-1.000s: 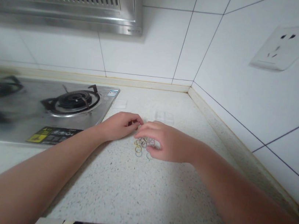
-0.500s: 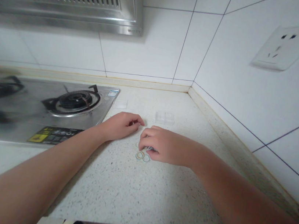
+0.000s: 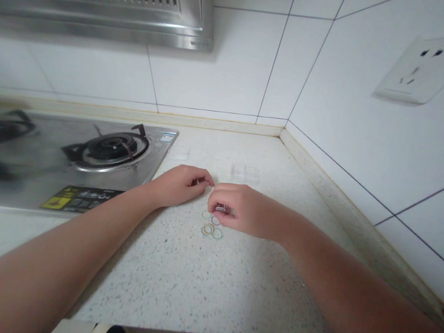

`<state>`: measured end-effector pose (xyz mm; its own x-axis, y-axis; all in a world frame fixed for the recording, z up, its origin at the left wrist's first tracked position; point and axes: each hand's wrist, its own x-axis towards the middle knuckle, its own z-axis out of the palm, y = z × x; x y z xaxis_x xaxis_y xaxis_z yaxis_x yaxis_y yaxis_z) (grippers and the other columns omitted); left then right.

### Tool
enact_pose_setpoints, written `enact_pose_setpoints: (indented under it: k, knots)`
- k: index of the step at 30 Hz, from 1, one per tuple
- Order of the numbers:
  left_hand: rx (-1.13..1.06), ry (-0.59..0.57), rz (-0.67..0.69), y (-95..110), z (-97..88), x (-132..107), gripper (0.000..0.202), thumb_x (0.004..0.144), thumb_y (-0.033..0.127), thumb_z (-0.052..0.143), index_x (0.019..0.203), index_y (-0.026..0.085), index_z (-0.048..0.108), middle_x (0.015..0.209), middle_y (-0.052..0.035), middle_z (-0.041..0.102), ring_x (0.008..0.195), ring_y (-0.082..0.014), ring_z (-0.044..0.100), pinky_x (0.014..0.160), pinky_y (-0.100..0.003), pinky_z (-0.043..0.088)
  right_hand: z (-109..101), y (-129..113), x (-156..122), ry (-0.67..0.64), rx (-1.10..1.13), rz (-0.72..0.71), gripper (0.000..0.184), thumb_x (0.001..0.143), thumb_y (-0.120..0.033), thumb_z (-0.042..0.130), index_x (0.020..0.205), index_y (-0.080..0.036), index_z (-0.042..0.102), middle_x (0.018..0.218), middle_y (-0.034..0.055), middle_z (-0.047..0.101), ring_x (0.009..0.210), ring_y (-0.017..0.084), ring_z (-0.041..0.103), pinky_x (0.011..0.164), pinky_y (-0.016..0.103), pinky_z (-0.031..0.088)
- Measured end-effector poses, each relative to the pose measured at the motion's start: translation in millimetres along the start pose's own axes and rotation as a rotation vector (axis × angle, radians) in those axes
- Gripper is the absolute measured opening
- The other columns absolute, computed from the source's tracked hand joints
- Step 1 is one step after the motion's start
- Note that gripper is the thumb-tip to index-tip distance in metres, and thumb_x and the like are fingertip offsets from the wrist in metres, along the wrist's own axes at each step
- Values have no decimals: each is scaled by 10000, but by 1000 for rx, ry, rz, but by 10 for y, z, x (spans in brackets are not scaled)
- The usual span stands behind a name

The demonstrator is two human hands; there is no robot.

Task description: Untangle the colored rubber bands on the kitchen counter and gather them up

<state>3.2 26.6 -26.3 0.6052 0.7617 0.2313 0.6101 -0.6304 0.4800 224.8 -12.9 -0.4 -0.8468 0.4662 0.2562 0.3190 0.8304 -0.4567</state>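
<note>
Several thin coloured rings (image 3: 207,229), which look like small elastic hair ties, lie flat on the speckled counter (image 3: 189,283). My right hand (image 3: 236,207) is just above and behind them, its fingers curled closed around a small bunch of similar rings (image 3: 222,208); a bit of red or pink shows among them. Close by on the left, my left hand (image 3: 182,185) rests on the counter with bent fingers and its fingertips near together. What those fingertips hold, if anything, is too small to make out. Behind my hands sits a clear plastic box (image 3: 244,174) with compartments.
A clear flat piece, perhaps a lid (image 3: 179,154), lies beside the steel gas hob (image 3: 153,151) on the left. A range hood (image 3: 198,43) hangs above. White tiled walls meet at the back, with a socket (image 3: 421,68) on the right one.
My right hand has lifted slightly and moved back from the rings on the counter, and more of them show now. My left hand has hardly moved.
</note>
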Motion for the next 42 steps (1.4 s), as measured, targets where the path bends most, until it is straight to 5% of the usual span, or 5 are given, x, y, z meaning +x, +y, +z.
enact_pose_setpoints:
  k: [14,18,23,33,42]
  knots:
    - [-34,11,6,-14,5,0,221,902,222,509,995,187,706,845,-15,704,745,-129,600,689,-253,425,-23,-22,-50,74,10,22,169,827,-150,586,992,-174,612,907,29,636,779,130,564,741,281,448]
    - [-45,6,-3,-19,13,5,232,909,226,502,1008,194,709,823,-8,701,714,-124,592,666,-251,417,-56,-60,-88,-41,-55,-4,414,797,-194,647,1210,-200,620,1204,92,620,1104,212,552,992,371,412]
    - [-33,13,-5,-19,15,-1,233,907,231,507,1008,210,717,806,-2,700,705,-125,590,664,-255,414,-72,-105,-137,-227,-120,-16,609,718,-32,561,1280,-260,625,1381,114,513,1268,257,459,1061,433,374]
    - [-25,6,9,-20,18,4,239,895,213,508,1011,200,717,816,-14,699,715,-130,591,672,-258,420,-32,-115,-64,-231,-62,29,279,771,-60,576,987,-191,695,1009,68,600,906,176,561,875,327,446]
    - [-22,0,9,-18,16,-1,231,891,205,507,1002,192,709,838,-14,700,733,-131,594,681,-256,424,31,-19,-24,-128,8,56,157,755,-33,553,824,-156,623,884,26,573,754,115,518,703,256,404]
